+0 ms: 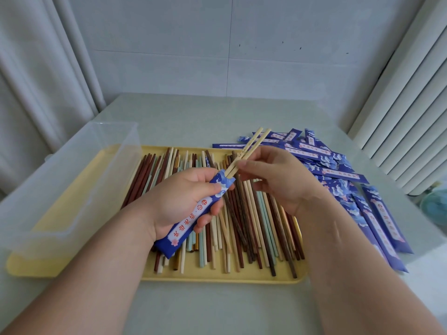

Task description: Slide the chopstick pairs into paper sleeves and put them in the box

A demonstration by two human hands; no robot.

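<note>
Bamboo chopstick pair (254,141) sits with its lower ends just inside the mouth of the blue paper sleeve (184,225), both on one long axis slanting up and away rightward. The right grip (278,180) pinches the pair just above that mouth; the left grip (179,197) curls round the sleeve's middle. The clear plastic box (72,180) lies left, nearer the left grip. Paper hides how deep the tips reach.

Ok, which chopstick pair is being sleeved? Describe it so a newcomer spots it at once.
Find the flat yellow plastic tray of loose chopsticks. Above it the left hand grips a blue patterned paper sleeve, and the pair of pale wooden chopsticks pokes out of its top. Alone among the sticks, it is off the tray, pinched by the fingers of the right hand.
</note>
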